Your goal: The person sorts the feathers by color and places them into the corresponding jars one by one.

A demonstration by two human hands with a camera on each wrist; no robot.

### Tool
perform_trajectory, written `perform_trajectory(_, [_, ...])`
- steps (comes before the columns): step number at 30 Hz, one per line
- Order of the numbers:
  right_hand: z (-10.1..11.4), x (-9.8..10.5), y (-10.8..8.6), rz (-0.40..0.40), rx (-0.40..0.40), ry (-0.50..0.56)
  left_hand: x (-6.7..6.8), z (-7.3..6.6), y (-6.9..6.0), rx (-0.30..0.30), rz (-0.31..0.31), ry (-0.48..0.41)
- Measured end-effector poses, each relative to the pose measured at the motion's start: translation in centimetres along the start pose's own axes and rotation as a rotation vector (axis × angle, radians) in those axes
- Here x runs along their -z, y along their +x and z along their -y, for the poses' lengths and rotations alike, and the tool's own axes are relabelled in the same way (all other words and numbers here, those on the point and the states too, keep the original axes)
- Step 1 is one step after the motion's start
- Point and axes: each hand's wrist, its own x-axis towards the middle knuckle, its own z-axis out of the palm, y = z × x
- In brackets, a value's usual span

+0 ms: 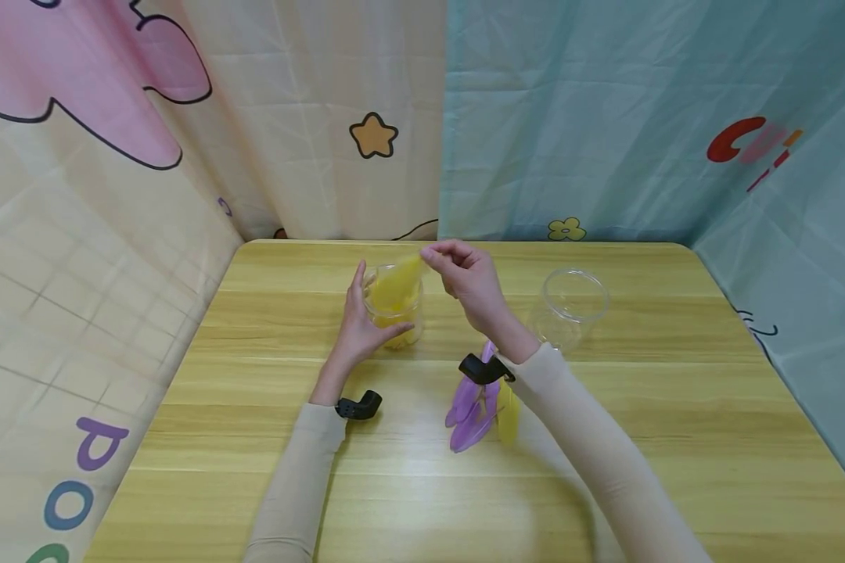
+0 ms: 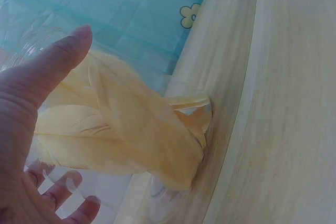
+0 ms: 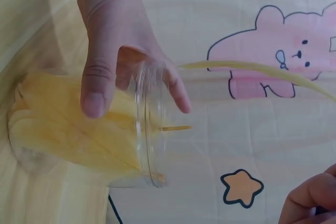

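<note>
In the head view a clear jar (image 1: pixel 410 332) holding yellow feathers stands at the left back of the table, gripped round its side by my left hand (image 1: pixel 361 324). My right hand (image 1: pixel 468 281) pinches the end of a yellow feather (image 1: pixel 397 285) at the jar's mouth. In the left wrist view several yellow feathers (image 2: pixel 142 124) lie inside the clear wall, with the thumb of my left hand (image 2: pixel 31 98) across it. The right wrist view shows the jar's rim (image 3: pixel 149 124) and a feather (image 3: pixel 252 66) outside it, near my right hand (image 3: pixel 312 198).
A second clear jar (image 1: pixel 570 309) stands to the right, looking empty. Purple feathers (image 1: pixel 472 414) and a yellow feather (image 1: pixel 508 414) lie mid-table, partly beneath my right forearm. Patterned curtains (image 1: pixel 570 117) hang behind the table (image 1: pixel 204 422).
</note>
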Motion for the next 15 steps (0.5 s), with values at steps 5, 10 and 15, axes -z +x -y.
perform_trajectory(5, [-1.2,-0.1,0.4,-0.032,-0.023,0.003,0.0,0.0,0.0,0.001,0.001,0.006])
perform_trajectory(10, [-2.9,-0.3,0.5,-0.031,-0.099,-0.07,-0.1,0.1,0.0,0.014,-0.008,0.008])
perform_trajectory(15, [-4.5,-0.6,0.4,-0.002,-0.148,-0.202,-0.1,0.0,0.0,0.027,-0.009,0.01])
